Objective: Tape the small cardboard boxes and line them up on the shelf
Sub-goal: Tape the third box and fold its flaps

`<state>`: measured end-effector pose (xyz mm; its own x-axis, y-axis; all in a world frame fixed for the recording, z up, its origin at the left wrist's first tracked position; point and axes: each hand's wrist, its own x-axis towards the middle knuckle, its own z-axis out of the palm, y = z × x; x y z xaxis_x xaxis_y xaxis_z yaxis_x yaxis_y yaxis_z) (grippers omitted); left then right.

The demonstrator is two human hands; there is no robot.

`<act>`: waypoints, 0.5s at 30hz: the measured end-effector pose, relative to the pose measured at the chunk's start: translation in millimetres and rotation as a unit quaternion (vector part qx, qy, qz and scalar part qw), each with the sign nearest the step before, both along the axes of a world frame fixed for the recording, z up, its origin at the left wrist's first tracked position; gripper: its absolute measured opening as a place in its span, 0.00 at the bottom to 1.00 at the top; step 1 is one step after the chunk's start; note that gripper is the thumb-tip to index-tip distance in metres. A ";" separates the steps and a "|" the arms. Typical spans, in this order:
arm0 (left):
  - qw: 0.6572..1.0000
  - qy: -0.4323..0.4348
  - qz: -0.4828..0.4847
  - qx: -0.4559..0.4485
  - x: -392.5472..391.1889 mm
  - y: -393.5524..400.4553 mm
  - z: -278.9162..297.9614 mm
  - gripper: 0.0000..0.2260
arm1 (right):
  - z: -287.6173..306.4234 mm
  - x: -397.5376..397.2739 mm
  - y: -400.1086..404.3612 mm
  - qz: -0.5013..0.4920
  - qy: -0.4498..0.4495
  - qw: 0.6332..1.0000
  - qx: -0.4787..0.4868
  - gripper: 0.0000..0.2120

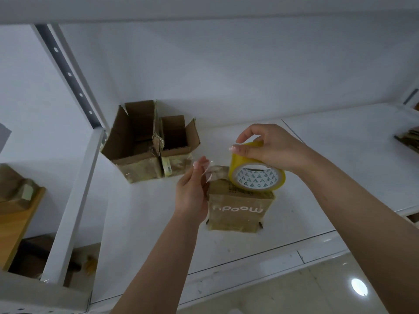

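Observation:
A small closed cardboard box [238, 211] with white lettering stands on the white shelf [145, 223] in the middle. On top of it my right hand [269, 150] grips a yellowish tape roll [256, 175] from above. A clear strip of tape [209, 173] runs from the roll to the left, and my left hand [192, 191] pinches its free end beside the box's top left corner. Two open cardboard boxes [136, 146] [179, 146] stand side by side at the back left of the shelf, flaps up.
A white upright post [74, 196] bounds the shelf on the left, with a wooden board and brown boxes [18, 200] beyond it. Flat cardboard [408, 139] lies at the far right edge. The shelf's front lip [249, 266] runs below the box, with shiny floor beneath.

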<state>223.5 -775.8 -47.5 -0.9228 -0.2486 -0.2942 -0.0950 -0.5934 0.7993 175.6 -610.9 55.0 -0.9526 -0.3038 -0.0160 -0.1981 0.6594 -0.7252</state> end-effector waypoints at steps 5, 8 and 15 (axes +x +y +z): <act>1.000 -0.016 0.011 0.019 2.8 0.3 -9.5 0.14 | -7.6 2.7 -2.9 -0.005 0.037 0.999 0.000 0.19; 1.000 -0.020 -0.003 -0.023 2.8 1.6 -16.9 0.14 | -10.7 4.5 -7.4 -0.008 0.056 0.998 0.006 0.18; 0.989 -0.033 -0.096 -0.105 3.6 -1.4 -22.5 0.17 | -13.0 6.6 -9.8 -0.016 0.072 0.997 0.001 0.14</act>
<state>227.1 -777.3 -70.0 -0.9396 -0.1317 -0.3159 -0.2460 -0.3816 0.8910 182.2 -620.7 41.9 -0.9542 -0.2731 0.1219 -0.2792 0.6679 -0.6899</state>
